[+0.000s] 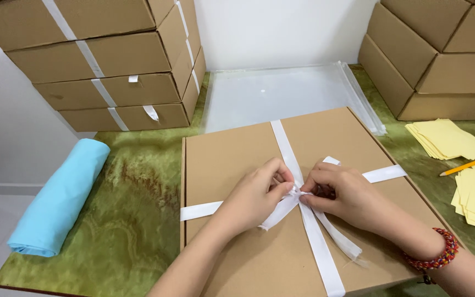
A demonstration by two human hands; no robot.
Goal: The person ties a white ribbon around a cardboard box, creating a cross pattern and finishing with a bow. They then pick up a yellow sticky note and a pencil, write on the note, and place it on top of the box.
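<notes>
A flat brown cardboard box (232,159) lies on the green table in front of me, with a white ribbon (285,144) crossed over its lid. My left hand (257,195) and my right hand (339,192) meet at the ribbon's crossing point in the middle of the lid. Both pinch the ribbon at a small knot between the fingertips. Two loose ribbon ends hang from the knot toward me, one to the lower left, one to the lower right. A beaded bracelet (438,253) circles my right wrist.
A rolled light-blue cloth (61,198) lies at the left table edge. Stacked ribbon-tied cardboard boxes (116,66) stand at the back left, plain ones (441,55) at the back right. Clear plastic sleeves (281,93) lie behind the box. Yellow paper slips (446,137) and a yellow pencil (471,163) sit at right.
</notes>
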